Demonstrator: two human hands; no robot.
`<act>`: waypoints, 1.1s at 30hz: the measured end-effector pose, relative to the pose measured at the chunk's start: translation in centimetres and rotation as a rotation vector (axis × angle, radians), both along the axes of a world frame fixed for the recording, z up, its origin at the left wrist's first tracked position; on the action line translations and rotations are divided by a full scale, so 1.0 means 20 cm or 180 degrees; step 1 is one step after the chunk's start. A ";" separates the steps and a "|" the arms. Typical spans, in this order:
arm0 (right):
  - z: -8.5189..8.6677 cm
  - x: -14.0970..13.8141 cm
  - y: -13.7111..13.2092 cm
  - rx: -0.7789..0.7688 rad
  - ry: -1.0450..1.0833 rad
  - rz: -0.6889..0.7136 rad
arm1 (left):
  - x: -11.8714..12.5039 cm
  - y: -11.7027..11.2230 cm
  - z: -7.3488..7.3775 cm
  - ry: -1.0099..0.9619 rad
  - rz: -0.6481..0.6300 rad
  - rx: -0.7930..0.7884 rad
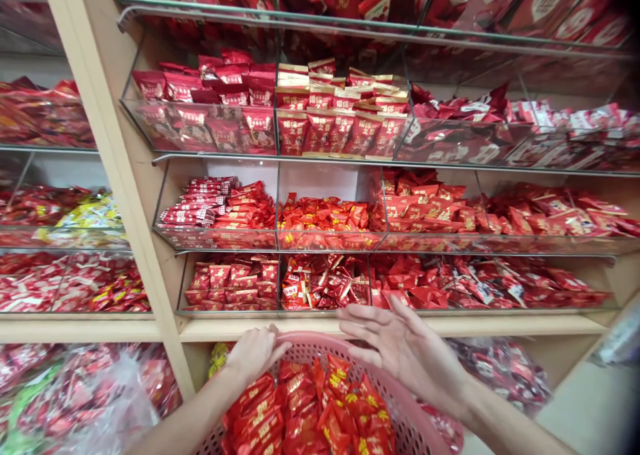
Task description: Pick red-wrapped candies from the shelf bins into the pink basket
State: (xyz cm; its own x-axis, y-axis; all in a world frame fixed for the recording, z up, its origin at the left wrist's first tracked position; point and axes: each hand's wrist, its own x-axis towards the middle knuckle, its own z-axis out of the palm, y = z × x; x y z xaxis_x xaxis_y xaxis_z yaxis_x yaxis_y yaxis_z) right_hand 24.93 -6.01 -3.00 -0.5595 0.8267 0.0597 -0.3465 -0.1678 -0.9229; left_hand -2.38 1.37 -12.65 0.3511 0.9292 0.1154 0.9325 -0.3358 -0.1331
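A pink perforated plastic basket stands below me against the shelf front, holding many red candy packets with gold and yellow print. My left hand is curled over the basket's far left rim, its thumb lying along the inner side. Above the right rim, my right hand is spread with fingers pointing left and nothing in it. Behind the hands, the lowest shelf compartments hold red wrapped sweets.
A wooden shelf unit with clear-fronted bins rises ahead, filled with red packets. A wooden upright parts it from more bins at left. Plastic bags of sweets lie low at left, and others below right.
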 end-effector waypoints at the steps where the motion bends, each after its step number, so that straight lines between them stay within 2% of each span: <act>1: 0.01 -0.01 0.02 0.0098 -0.0056 -0.0042 | 0.00 0.00 0.00 -0.0010 0.0002 0.0003; 5: 0.11 -0.07 0.13 0.0413 -0.0002 -0.0188 | 0.00 0.00 -0.01 -0.0050 0.0045 0.0005; 8: 0.25 -0.13 0.24 0.0944 -0.0218 -0.0682 | 0.00 -0.01 0.00 -0.0089 0.0033 -0.0024; 11: 0.44 -0.20 0.40 0.2032 -0.0830 -0.1549 | 0.01 -0.02 0.01 -0.0078 0.0098 -0.0035; 13: 0.56 -0.24 0.54 0.2952 -0.1302 -0.1940 | 0.01 -0.02 0.02 -0.0047 0.0134 -0.0035; 16: 0.66 -0.29 0.75 0.4166 -0.2577 -0.2049 | 0.01 -0.02 0.01 -0.0018 0.0112 -0.0046; 18: 0.68 -0.31 0.85 0.4529 -0.3251 -0.1933 | 0.00 -0.01 0.00 -0.0016 0.0099 -0.0051; 21: 0.65 -0.32 0.93 0.4573 -0.3496 -0.1864 | -0.01 -0.01 -0.01 -0.0029 0.0091 -0.0024; 24: 0.63 -0.32 0.94 0.4533 -0.3651 -0.1920 | -0.01 0.00 -0.01 -0.0021 0.0071 0.0004; 33: 0.63 -0.32 0.98 0.4412 -0.4049 -0.1860 | -0.01 0.01 -0.02 0.0012 0.0117 -0.0007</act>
